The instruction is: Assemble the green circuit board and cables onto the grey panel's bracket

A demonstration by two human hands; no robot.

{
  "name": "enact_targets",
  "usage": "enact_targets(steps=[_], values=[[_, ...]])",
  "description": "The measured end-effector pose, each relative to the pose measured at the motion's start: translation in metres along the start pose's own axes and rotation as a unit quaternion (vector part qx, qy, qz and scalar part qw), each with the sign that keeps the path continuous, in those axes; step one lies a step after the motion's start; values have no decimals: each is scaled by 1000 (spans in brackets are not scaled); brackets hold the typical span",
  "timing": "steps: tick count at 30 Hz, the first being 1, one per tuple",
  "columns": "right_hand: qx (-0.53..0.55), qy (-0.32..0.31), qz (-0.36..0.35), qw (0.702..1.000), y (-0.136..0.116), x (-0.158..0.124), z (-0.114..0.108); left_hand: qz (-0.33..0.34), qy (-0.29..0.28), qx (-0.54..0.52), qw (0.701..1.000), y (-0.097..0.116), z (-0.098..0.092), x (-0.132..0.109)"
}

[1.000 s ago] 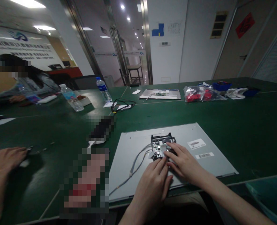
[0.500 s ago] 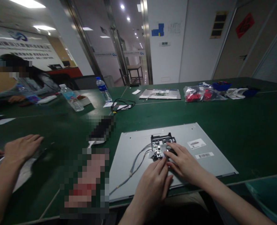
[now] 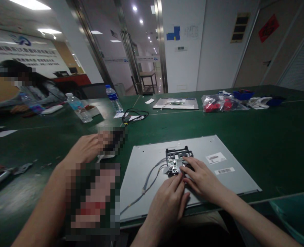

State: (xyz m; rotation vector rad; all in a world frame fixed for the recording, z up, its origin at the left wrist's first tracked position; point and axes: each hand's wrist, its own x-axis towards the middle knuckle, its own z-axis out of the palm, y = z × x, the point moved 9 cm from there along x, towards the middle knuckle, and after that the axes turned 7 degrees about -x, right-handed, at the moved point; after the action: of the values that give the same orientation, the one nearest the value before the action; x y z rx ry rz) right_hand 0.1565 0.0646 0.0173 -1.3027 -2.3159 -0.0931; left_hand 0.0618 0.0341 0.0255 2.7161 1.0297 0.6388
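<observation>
A grey metal monitor back panel (image 3: 218,144) lies flat on the green table (image 3: 270,137) in front of me. Near its middle sits a black bracket (image 3: 176,152) with a small circuit board (image 3: 172,168), from which grey cables (image 3: 152,175) run to the left. My left hand (image 3: 167,202) lies on the panel with its fingers stretched, the tips touching the board's near edge. My right hand (image 3: 202,178) rests beside it, fingers spread over the board and bracket. Neither hand visibly grips anything.
A co-worker's arm (image 3: 64,175) reaches in from the lower left toward a blurred dark object (image 3: 112,140) beside the panel. Further back stand two water bottles (image 3: 113,97), a coiled black cable (image 3: 133,115), a second panel (image 3: 176,103) and a bag of red parts (image 3: 218,103). Another person sits far left (image 3: 25,89).
The co-worker's hand has moved from the far left edge across the table to the blurred dark object. My own hands have stayed on the board.
</observation>
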Motion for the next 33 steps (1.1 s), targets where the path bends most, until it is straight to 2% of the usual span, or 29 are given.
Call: enact_targets(steps=[33], values=[[3, -6, -1, 1000, 0, 0, 1, 5, 4, -3, 1000, 1, -1, 1]])
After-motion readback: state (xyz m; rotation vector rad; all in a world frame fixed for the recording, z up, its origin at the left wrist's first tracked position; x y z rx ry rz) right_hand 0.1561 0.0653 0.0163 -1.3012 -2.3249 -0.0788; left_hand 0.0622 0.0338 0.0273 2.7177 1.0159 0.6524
